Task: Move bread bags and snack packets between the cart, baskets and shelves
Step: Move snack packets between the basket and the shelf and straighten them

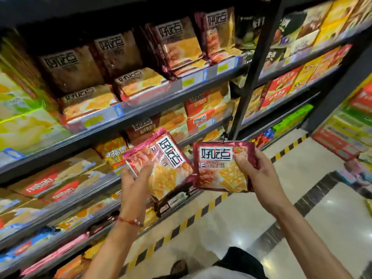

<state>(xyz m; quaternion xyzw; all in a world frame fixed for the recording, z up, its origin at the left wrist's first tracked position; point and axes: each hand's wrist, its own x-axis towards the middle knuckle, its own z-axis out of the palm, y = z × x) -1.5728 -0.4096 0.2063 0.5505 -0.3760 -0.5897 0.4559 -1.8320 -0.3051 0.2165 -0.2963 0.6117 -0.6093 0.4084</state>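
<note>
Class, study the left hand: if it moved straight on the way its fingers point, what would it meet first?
Probably the brown packets on the shelf ahead; the left hand grips a red snack packet, which would arrive first. Depth is unclear.

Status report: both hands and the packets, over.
Left hand grips tilted red packet. Right hand grips second red packet, level. Both held in front of shelves, nothing blocking.

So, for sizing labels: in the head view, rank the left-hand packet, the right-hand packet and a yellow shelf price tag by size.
1. Tied, looking alike: left-hand packet and right-hand packet.
2. yellow price tag, far smaller.
</note>
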